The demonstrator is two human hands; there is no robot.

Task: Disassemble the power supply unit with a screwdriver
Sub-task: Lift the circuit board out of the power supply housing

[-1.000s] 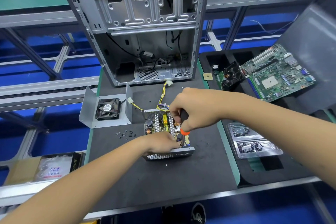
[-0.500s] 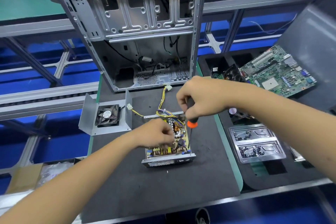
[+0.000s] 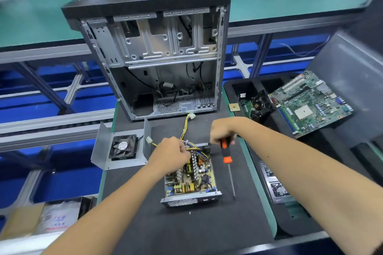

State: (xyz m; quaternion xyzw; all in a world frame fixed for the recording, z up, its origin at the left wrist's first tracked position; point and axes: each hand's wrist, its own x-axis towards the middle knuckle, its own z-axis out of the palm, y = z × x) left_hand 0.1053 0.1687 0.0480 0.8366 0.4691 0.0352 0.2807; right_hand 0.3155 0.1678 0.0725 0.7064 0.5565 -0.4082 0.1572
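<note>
No text reads clearly. The fan [image 3: 123, 147] carries a round white hub label, its print too small to read. A bag [image 3: 56, 221] at lower left shows blurred blue and red marks.

One opened power supply [image 3: 189, 176] sits on the bench [image 3: 186, 234], its single circuit board showing. One screwdriver [image 3: 227, 159] with an orange and black handle is there. Two hands are in view: the left hand [image 3: 171, 156] and the right hand [image 3: 222, 131]. There is one empty computer case [image 3: 157, 58] and one bent metal cover [image 3: 122, 147], which carries one black fan [image 3: 123, 147]. Two white plugs show on the yellow wires, one [image 3: 191, 116] near the case and one [image 3: 148, 140] beside the cover. To the right lie one green motherboard [image 3: 310, 103], one small square chip [image 3: 234, 107], one black cooler [image 3: 260, 103] and one clear tray [image 3: 273, 184]; the small parts in the tray are too blurred to count.
</note>
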